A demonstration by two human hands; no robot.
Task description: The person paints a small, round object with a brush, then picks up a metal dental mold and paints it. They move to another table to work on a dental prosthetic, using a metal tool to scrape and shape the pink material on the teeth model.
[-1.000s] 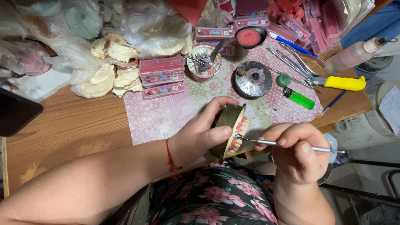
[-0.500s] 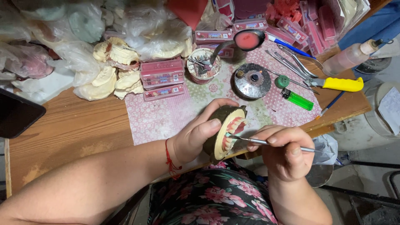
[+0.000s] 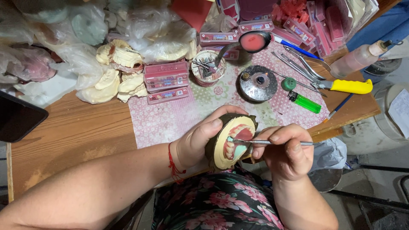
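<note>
Here, my left hand [image 3: 200, 140] grips the dark-rimmed cream plaster dental cast with pink wax and teeth [image 3: 232, 142] near the wooden surface [image 3: 76, 132] edge, while my right hand [image 3: 285, 151] pinches a thin metal carving tool [image 3: 272, 143] against it.
</note>
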